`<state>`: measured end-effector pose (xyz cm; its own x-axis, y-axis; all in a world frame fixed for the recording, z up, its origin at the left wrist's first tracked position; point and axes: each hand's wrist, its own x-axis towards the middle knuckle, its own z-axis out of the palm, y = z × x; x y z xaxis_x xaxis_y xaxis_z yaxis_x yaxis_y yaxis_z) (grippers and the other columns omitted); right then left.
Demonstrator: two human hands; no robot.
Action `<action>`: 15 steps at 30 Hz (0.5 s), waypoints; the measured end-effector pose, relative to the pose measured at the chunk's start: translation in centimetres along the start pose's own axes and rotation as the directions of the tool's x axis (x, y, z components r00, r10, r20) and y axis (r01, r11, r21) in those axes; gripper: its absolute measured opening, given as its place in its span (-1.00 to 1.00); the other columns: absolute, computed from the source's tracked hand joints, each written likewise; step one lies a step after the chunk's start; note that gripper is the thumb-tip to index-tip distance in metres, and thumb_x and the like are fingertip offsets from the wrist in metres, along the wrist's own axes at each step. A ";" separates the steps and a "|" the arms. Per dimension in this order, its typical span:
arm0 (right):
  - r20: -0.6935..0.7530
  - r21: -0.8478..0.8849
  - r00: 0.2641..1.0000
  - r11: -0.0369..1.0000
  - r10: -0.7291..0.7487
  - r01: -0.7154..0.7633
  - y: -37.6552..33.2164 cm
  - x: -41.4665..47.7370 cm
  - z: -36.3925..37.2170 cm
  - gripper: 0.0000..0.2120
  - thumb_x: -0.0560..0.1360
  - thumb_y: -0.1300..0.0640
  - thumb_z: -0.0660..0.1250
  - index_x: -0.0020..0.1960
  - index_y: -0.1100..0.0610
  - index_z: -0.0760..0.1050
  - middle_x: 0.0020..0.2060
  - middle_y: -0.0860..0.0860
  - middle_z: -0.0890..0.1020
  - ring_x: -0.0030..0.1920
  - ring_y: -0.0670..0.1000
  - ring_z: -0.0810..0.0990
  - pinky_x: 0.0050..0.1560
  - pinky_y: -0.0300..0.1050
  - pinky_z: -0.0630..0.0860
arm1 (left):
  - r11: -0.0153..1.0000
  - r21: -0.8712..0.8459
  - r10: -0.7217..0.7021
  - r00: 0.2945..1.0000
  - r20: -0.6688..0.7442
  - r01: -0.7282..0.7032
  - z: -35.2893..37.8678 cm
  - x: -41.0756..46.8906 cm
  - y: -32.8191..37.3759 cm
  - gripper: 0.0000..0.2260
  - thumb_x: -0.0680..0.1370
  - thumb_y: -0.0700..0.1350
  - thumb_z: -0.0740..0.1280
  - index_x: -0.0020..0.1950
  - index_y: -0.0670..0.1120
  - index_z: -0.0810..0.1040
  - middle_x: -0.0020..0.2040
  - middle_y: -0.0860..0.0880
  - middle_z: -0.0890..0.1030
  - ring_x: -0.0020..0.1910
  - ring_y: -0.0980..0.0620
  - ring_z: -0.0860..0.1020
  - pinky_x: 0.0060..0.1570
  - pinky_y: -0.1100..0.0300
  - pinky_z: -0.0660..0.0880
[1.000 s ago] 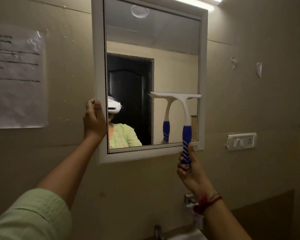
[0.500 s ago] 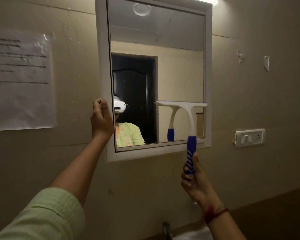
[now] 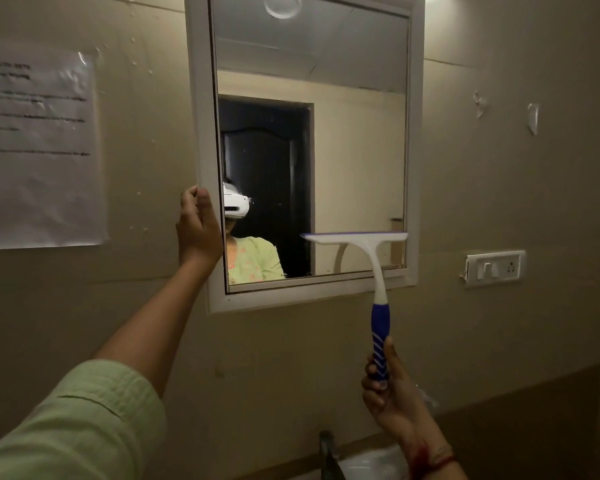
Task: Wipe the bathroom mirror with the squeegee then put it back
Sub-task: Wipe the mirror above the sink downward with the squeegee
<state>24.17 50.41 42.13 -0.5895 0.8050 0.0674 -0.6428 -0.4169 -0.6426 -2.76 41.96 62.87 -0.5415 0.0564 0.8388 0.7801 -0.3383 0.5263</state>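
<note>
Leftmost, a paper notice [image 3: 39, 147] hangs on the wall. Next, the left hand [image 3: 199, 230] grips the white frame at the left edge of the mirror [image 3: 357, 150], fingers curled around it. Further right, the squeegee [image 3: 371, 271] lies with its blade flat on the glass near the bottom right corner (handle pointing down), the right hand [image 3: 392, 393] closed around its blue grip. A switch plate [image 3: 494, 268] sits rightmost.

Mirror [image 3: 326, 133] on wall, paper notice [image 3: 39, 150] left, switch plate [image 3: 495, 268] right, squeegee [image 3: 371, 258] against lower glass (right side).
</note>
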 end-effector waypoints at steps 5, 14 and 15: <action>0.069 -0.018 0.996 0.998 -0.056 0.057 -1.6 0.7 2.3 -0.66 0.32 -0.17 0.34 -0.21 0.12 0.49 -0.48 -0.03 0.50 -0.59 -0.13 0.39 -0.66 -0.31 0.31 | 1.000 0.013 0.012 1.000 -0.005 -0.012 -0.1 0.0 0.1 -0.65 0.62 0.02 -0.01 0.16 -0.19 0.40 -0.11 -0.02 0.46 -0.15 0.06 0.40 -0.28 0.35 0.19; -0.042 0.028 0.998 0.999 0.048 -0.046 2.0 -0.1 -1.5 -0.63 0.28 -0.17 0.40 -0.22 0.15 0.51 -0.48 -0.01 0.49 -0.59 -0.13 0.36 -0.65 -0.31 0.27 | 1.000 0.015 0.023 1.000 -0.005 -0.022 0.0 0.0 0.0 -0.65 0.62 0.02 -0.01 0.12 -0.21 0.40 -0.14 -0.03 0.46 -0.18 0.05 0.40 -0.29 0.35 0.19; -0.033 0.032 0.999 0.999 0.036 -0.035 1.8 0.0 -1.1 -0.63 0.28 -0.17 0.40 -0.23 0.15 0.51 -0.48 -0.01 0.49 -0.59 -0.12 0.36 -0.65 -0.31 0.27 | 1.000 0.018 0.019 1.000 -0.007 -0.019 0.0 0.0 0.0 -0.65 0.62 0.02 -0.01 0.13 -0.21 0.40 -0.13 -0.03 0.46 -0.16 0.04 0.40 -0.28 0.34 0.19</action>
<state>23.59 50.12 40.09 -0.5962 0.8026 0.0191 -0.6371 -0.4585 -0.6196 -2.74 42.00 62.89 -0.5284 0.0436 0.8479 0.7958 -0.3224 0.5125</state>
